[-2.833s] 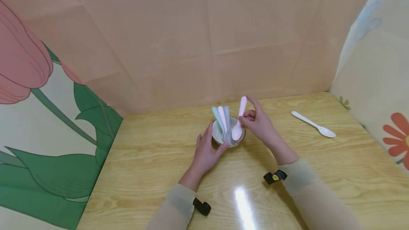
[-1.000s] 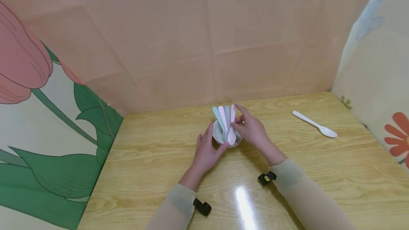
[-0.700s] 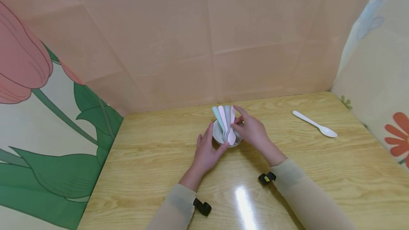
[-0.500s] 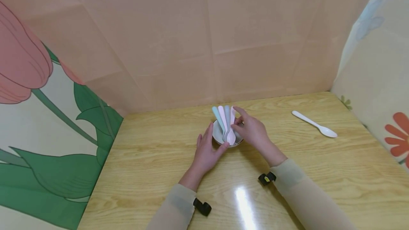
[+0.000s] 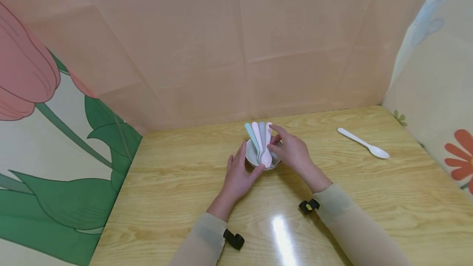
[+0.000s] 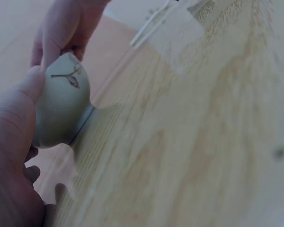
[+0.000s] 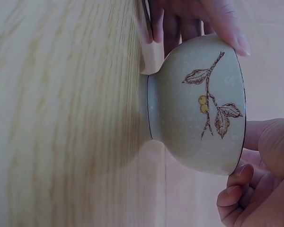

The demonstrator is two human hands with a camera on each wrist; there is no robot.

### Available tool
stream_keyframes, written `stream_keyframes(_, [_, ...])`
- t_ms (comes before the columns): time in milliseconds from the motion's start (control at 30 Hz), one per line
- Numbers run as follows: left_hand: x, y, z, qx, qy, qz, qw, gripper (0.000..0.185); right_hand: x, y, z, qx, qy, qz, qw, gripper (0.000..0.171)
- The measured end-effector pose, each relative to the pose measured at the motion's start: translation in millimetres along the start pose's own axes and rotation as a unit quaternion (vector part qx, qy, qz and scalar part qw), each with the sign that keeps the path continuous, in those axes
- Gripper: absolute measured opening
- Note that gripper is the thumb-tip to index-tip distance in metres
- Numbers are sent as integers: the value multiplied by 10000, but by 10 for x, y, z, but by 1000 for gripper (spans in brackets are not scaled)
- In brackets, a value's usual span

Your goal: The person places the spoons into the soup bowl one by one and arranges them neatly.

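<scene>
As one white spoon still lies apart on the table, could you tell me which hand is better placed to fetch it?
The right hand: the white spoon lies on its side, whereas the left hand grips the bowl on the far side from it.

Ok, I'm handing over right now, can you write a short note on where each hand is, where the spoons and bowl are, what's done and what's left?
Left hand: steadies the bowl from its left side, thumb on the rim, fingers curled at the wall.
Right hand: at the bowl's right side, fingertips pinching the handle of the pink spoon.
Done: four spoons sit in the bowl, handles fanned toward the back wall; the pink one is the rightmost.
Left: one white spoon lies on the table to the right, untouched. Probably let go of the pink spoon, then fetch the white one.
</scene>
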State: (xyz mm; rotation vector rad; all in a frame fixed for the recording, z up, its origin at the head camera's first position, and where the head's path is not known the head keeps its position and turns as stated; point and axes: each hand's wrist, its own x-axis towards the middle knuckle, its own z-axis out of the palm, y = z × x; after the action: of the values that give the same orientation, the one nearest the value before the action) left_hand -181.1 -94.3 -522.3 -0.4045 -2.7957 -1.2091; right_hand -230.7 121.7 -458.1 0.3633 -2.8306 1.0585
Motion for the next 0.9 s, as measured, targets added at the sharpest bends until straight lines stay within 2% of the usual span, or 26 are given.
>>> stream_keyframes(367, [-3, 7, -3, -46, 44, 55, 10000, 102, -4, 14, -14, 83, 11, -4, 10000, 64])
stream_keyframes(900, [-9, 6, -16, -97, 36, 105, 9999, 102, -42, 44, -250, 66, 272, 26, 9996, 55])
